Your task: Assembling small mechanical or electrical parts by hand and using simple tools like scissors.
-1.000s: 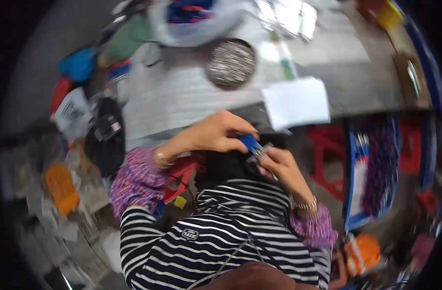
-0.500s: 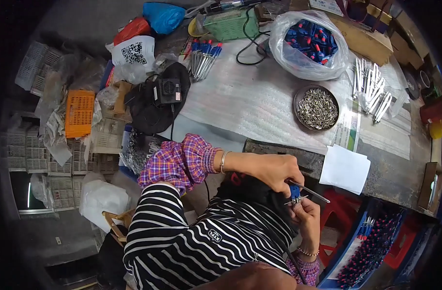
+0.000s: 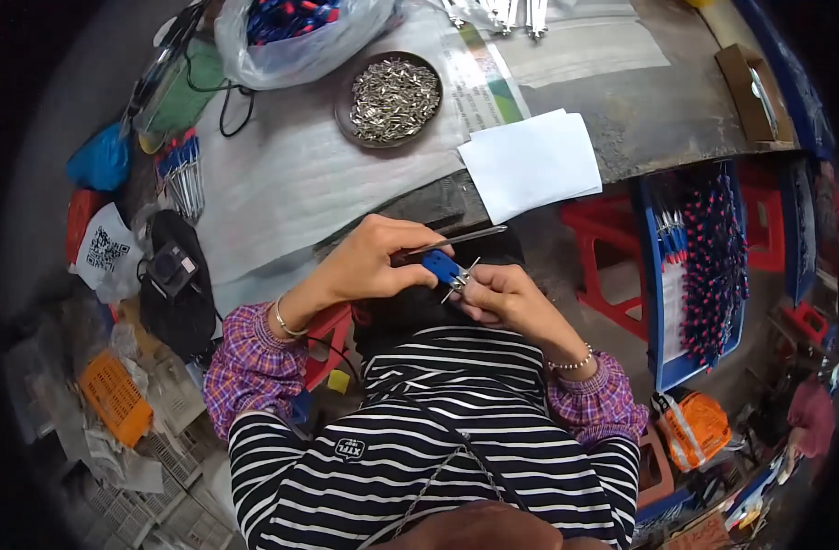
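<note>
Between my two hands, over my lap just in front of the table edge, is a small blue plastic piece (image 3: 442, 267) with metal fittings at its right end and a thin pin crosswise through them. My left hand (image 3: 375, 259) is closed, pinching the blue piece at its left end. A long slim metal rod (image 3: 465, 238) sticks out from the same hand, pointing right above the piece. My right hand (image 3: 511, 298) is closed too, thumb and finger pinching the metal fittings. Whether the rod joins the blue piece is hidden by my left fingers.
On the table stand a round bowl (image 3: 395, 99) of small metal parts, white papers (image 3: 531, 165) and a plastic bag (image 3: 351, 46) of blue-and-red parts. Blue-and-red-ended metal tools (image 3: 183, 179) lie left. A blue tray (image 3: 662, 371) of similar pieces and a red stool (image 3: 607, 252) are right.
The view has swung to the right and turned, so the table sits higher and farther left. Both hands still grip the same blue piece.
</note>
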### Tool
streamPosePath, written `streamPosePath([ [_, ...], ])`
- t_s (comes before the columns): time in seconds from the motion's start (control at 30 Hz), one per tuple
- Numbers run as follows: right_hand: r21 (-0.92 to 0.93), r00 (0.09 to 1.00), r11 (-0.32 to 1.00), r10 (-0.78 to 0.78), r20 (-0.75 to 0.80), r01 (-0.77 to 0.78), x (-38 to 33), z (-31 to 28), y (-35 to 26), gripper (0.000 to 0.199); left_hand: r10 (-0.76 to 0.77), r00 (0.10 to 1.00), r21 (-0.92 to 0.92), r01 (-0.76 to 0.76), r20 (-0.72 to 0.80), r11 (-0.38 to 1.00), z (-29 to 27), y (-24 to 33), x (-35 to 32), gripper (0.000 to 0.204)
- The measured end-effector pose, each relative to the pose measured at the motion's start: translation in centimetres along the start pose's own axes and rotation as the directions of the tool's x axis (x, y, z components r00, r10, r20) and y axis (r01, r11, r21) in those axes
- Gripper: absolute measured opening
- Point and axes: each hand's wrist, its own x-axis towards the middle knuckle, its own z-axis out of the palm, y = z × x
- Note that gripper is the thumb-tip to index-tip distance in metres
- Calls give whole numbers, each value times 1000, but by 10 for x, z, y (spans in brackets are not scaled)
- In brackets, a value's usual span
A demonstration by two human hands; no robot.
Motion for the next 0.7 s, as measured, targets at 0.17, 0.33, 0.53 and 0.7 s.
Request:
streamPosePath([
  [0.17,41,999,999,-30,18,29,-3,-2,4,22,-22,998,7,23,-61,1000,8,2,-1,32],
  [0.33,5,999,999,-46,24,46,-4,-5,6,22,-39,998,-6,39,-53,999,8,3,1,32],
  [0.53,-119,998,991,-49,41,53,-4,-6,6,23,-9,1000,-22,9,-5,1000,5,-2,-1,33],
  [0.7,-114,997,991,-76,15,77,-3,-7,10,22,-88,996,-7,88,11,996,6,4,0,32],
])
